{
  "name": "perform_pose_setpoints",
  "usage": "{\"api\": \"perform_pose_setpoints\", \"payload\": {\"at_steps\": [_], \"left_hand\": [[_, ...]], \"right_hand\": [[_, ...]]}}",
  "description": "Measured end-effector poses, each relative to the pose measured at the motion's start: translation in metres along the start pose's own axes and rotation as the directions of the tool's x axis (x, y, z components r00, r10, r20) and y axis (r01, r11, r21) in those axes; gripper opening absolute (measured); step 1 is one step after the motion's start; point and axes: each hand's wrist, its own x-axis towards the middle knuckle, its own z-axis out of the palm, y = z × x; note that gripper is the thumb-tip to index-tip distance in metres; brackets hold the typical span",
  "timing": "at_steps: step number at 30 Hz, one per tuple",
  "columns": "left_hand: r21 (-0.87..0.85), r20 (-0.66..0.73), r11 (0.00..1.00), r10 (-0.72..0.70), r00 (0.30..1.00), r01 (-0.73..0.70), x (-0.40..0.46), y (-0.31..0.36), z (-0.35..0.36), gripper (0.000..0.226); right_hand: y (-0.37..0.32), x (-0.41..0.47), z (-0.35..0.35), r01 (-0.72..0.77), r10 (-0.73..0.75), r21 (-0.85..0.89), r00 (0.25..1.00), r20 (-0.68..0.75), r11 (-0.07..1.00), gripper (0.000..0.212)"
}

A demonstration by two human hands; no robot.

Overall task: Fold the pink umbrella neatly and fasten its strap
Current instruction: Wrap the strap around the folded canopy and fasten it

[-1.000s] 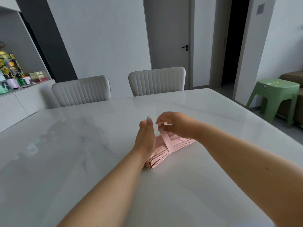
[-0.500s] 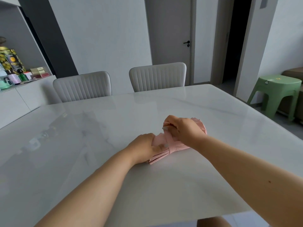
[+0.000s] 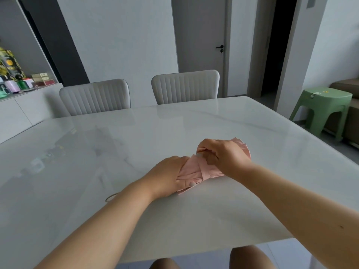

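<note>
The left hand (image 3: 167, 176) is curled round the near end of the one pink umbrella (image 3: 194, 172), thumb on top, holding it down on the white table (image 3: 213, 210). The right hand (image 3: 223, 156) has its fingers bent over the middle of the bundle, pinching the single pink strap (image 3: 203, 170) that wraps across the folds. The umbrella lies on the table between the two hands, its ruffled far end (image 3: 243, 147) showing just past the right hand. A thin loop of cord (image 3: 111, 197) lies on the table beside the left wrist. Two grey ribbed chairs (image 3: 95, 98) stand at the far edge of the table. One green stool (image 3: 323, 108) stands on the floor at the right, and one closed door (image 3: 202, 45) is behind.
</note>
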Motion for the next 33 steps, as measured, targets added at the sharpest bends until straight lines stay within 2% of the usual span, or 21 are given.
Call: {"api": "perform_pose_setpoints", "payload": {"at_steps": [2,4,6,8,12,13,15,17,19,23,25,29,33], "left_hand": [[0.057,-0.033,0.998,0.004,0.999,-0.002,0.002,0.003,0.001,0.042],[0.126,-0.074,0.992,0.027,0.997,-0.017,0.003,0.003,0.004,0.046],[0.227,-0.101,0.974,0.032,0.994,-0.008,-0.001,0.002,0.009,0.056],[0.385,-0.145,0.92,0.13,0.981,-0.065,-0.005,0.0,0.017,0.068],[0.496,-0.188,0.857,0.265,0.946,-0.141,-0.015,0.002,0.023,0.067],[0.478,-0.188,0.865,0.271,0.944,-0.153,-0.018,0.005,0.024,0.066],[0.296,-0.187,0.944,0.208,0.96,-0.147,-0.022,0.016,0.017,0.067],[0.03,-0.21,0.997,0.072,0.975,-0.067,-0.019,0.022,0.005,0.056],[-0.103,-0.181,0.995,-0.035,0.983,0.017,-0.013,0.022,-0.003,0.044],[-0.097,0.049,0.994,-0.036,0.998,0.04,-0.008,0.017,0.0,0.048],[-0.149,0.073,0.988,-0.02,0.997,0.031,-0.006,0.015,0.002,0.046],[-0.125,0.121,0.992,-0.005,0.993,0.02,0.001,0.021,0.0,0.022],[-0.117,0.154,0.993,0.01,0.988,0.008,-0.004,0.019,-0.001,0.032]], "right_hand": [[-0.005,-0.003,-0.002,0.143,-0.142,-0.017,0.988,0.067,0.99,0.021],[-0.007,-0.006,-0.001,0.2,-0.199,-0.005,0.977,0.08,0.98,0.02],[-0.007,-0.003,-0.004,0.131,-0.133,0.052,0.99,0.047,0.99,0.013],[-0.004,0.0,-0.005,0.027,-0.029,0.128,0.999,0.014,0.991,0.009],[0.002,-0.005,-0.001,-0.153,0.147,0.167,0.988,0.05,0.974,0.01],[0.002,-0.009,-0.001,-0.178,0.173,0.168,0.984,0.043,0.97,0.011],[0.002,-0.016,-0.001,-0.208,0.206,0.177,0.978,0.027,0.962,0.013],[0.001,-0.02,0.001,-0.196,0.197,0.187,0.98,0.013,0.963,0.012],[-0.001,-0.024,0.003,-0.167,0.169,0.204,0.986,0.009,0.965,0.009],[0.0,-0.03,0.002,-0.134,0.127,0.2,0.991,0.049,0.971,0.011],[0.0,-0.031,-0.002,-0.094,0.077,0.181,0.992,0.099,0.979,0.012],[0.0,-0.034,-0.015,-0.016,-0.007,0.13,0.984,0.176,0.991,0.008],[-0.001,-0.026,-0.016,-0.031,-0.002,0.142,0.974,0.228,0.989,0.014]]}}
